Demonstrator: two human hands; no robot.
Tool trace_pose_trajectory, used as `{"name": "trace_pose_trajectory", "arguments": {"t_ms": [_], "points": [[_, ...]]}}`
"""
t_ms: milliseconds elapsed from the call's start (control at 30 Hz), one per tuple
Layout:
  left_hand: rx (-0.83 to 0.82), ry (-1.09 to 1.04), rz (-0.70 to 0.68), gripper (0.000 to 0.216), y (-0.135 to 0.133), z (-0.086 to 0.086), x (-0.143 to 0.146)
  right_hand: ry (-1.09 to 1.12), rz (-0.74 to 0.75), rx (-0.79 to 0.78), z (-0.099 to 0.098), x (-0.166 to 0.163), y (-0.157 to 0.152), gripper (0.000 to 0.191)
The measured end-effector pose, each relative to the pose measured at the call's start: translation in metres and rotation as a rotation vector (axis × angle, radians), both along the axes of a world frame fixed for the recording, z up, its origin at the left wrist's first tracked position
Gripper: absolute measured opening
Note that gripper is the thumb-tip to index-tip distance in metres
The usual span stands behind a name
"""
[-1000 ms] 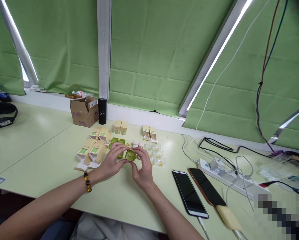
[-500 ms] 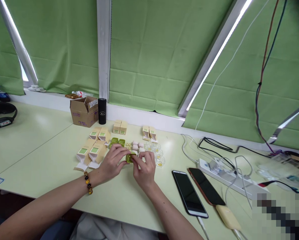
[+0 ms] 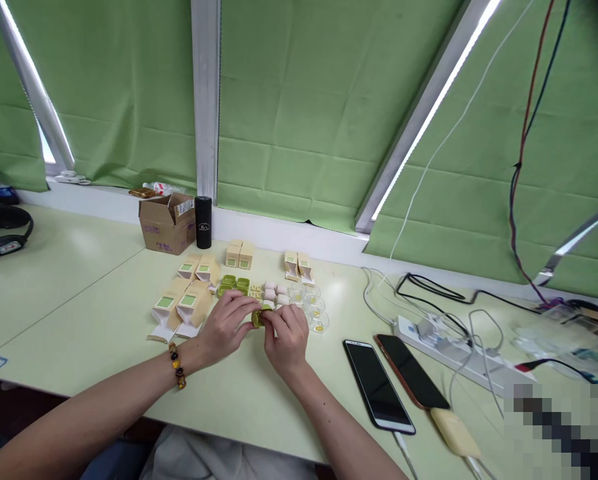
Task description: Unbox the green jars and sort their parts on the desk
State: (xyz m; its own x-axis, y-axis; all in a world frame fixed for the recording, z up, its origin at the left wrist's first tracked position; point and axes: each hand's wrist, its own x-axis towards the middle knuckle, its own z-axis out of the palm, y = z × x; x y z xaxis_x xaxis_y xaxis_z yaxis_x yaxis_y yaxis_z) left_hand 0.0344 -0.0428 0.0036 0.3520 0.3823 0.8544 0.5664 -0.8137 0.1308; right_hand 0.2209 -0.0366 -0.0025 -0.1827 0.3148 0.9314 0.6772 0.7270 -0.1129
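Both my hands meet over the pale green table (image 3: 79,313), pinching one small green case (image 3: 259,317) between their fingertips. My left hand (image 3: 226,326), with a bead bracelet at the wrist, grips the case from the left. My right hand (image 3: 287,336) closes on it from the right and hides most of it. Just beyond lie more green cases (image 3: 235,285), small pink-white pieces (image 3: 275,293) and clear plastic pieces (image 3: 315,311). Small beige boxes (image 3: 186,300) lie to the left of my hands.
A brown carton (image 3: 166,223) and a black cylinder (image 3: 203,222) stand by the window ledge. Two phones (image 3: 393,380) lie at the right, beside a white power strip (image 3: 453,353) with tangled cables. Black headphones (image 3: 1,230) rest at far left.
The green case, held open and facing up a second ago, is now tilted and pinched closer between both hands. My hands have drawn together; nothing else on the table moved.
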Motion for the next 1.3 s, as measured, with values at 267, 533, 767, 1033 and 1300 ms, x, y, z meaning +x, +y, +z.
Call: {"name": "trace_pose_trajectory", "arguments": {"t_ms": [267,533,767,1033,1300], "points": [[-0.005,-0.025,0.012,0.044,-0.0020,0.0018,0.0005,-0.045,-0.011,0.074,0.0039,-0.0001,-0.0016,0.020],[-0.024,-0.054,0.007,0.044,-0.0027,0.0031,0.0012,-0.084,-0.014,0.131,0.0055,0.0017,-0.0031,0.021],[-0.045,-0.075,0.022,0.043,-0.0005,-0.0002,0.0004,-0.087,0.007,0.188,0.0068,0.0023,-0.0048,0.019],[-0.047,-0.070,0.038,0.042,-0.0013,0.0017,0.0003,-0.101,0.020,0.223,0.0094,0.0033,-0.0061,0.018],[-0.095,-0.144,0.084,0.040,0.0070,-0.0026,-0.0046,-0.106,0.006,0.239,0.0058,0.0014,-0.0084,0.017]]}}
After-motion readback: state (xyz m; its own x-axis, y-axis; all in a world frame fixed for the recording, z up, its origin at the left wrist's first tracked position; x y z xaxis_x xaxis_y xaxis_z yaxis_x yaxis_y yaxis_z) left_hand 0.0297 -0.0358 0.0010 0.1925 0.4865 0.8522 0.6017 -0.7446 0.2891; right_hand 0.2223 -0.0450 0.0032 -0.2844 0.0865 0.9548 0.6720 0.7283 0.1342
